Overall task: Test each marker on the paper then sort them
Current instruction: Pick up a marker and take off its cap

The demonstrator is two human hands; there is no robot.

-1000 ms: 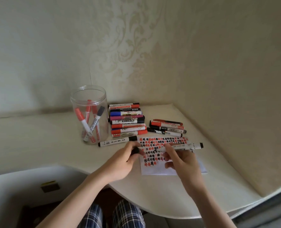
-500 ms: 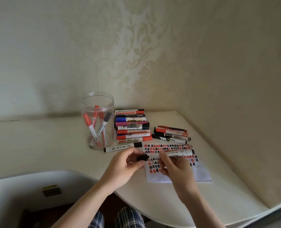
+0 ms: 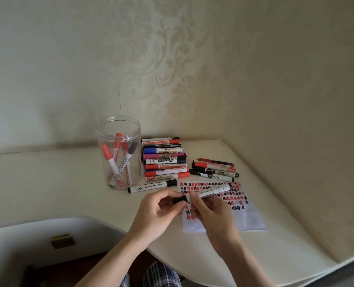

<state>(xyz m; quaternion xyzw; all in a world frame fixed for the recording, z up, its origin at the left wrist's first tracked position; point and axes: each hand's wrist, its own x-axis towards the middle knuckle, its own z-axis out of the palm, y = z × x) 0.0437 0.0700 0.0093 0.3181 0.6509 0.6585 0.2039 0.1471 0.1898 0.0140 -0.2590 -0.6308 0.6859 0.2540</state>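
The worktop [image 3: 47,183] carried one clear jar [image 3: 119,152] with four markers inside, one sheet of paper [image 3: 250,220], a stack of eight markers [image 3: 164,160], a group of four markers [image 3: 215,170], and one lone marker [image 3: 152,186].

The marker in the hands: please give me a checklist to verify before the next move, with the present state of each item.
1. Left hand pinches the black cap: ok.
2. Right hand grips the white marker: ok.
3. Cap lined up with the marker's near end: ok; whether it is fully seated: cannot tell.
4. Paper lies flat under the hands, with red and black test marks: ok.
5. Whether this marker has been tested: cannot tell.
6. Sorting places free to reach, the jar and the two rows of markers on the table: ok.
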